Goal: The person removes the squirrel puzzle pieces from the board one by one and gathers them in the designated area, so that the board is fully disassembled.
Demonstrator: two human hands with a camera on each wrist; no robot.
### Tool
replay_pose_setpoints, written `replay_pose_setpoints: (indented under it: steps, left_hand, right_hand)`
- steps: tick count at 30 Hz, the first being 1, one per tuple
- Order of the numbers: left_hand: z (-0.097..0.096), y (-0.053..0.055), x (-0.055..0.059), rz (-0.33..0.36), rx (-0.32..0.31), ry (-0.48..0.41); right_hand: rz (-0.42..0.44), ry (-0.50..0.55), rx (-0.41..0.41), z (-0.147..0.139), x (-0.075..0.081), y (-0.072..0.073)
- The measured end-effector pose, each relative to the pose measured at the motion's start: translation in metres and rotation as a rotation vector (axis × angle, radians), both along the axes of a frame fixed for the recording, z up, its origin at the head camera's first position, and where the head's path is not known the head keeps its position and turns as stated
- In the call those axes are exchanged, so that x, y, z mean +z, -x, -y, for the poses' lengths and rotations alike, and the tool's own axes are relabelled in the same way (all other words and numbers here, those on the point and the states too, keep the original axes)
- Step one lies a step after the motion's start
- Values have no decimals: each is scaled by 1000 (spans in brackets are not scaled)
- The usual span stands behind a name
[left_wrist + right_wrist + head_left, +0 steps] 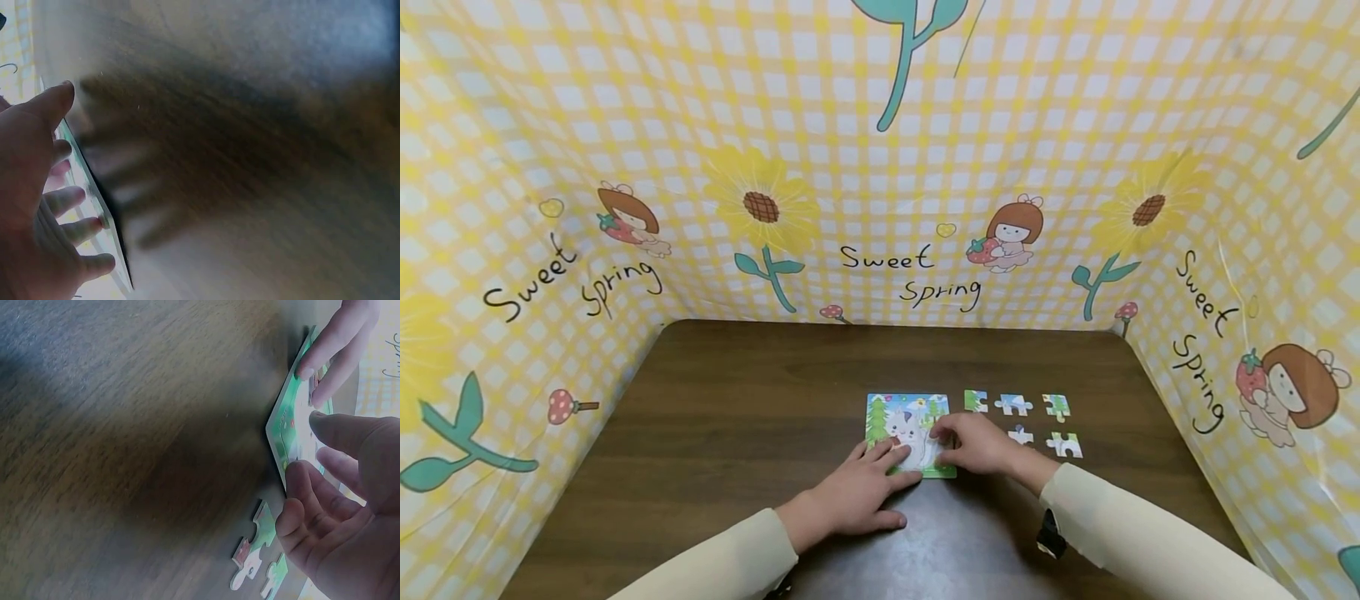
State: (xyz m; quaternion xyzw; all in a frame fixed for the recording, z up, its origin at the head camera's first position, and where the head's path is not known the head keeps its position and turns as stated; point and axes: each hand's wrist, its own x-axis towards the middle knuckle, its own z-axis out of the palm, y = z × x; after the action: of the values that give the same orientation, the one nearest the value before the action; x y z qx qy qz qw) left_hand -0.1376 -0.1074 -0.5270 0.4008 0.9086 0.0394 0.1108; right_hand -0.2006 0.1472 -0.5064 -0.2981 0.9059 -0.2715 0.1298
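A square jigsaw puzzle (916, 406) with a white cartoon cat among green trees lies flat on the table. My left hand (861, 492) rests on its left and lower part, fingers spread and fairly straight. The left thumb stays off the board, by the table. Over the right side of the puzzle, my right hand (973, 443) touches the picture with bent fingers. Thumb and index fingertips stand apart in the right wrist view, and I see no piece between them. The right hand hides part of the picture beneath it.
Right of the puzzle lie several loose jigsaw pieces, including a green-cornered piece (976, 401), a blue-and-white piece (1014, 405) and a lower right piece (1065, 445). A yellow checked cloth (880, 192) walls the brown table (737, 400) at the back and both sides.
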Motion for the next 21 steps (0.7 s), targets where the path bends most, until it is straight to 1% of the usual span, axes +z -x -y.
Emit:
replay_pose_setpoints:
  steps: [7,14,21]
  left_hand:
    - [0,-3,-3,-32,4,6]
    - [1,-6,-3,-6,15,-3]
    - [0,-8,1,-10,18,-4]
  right_hand:
    - [20,-16,-16,4,0,0]
    - [29,-13,-16,7,-2,1]
    - [69,-5,-76,11,-1,2]
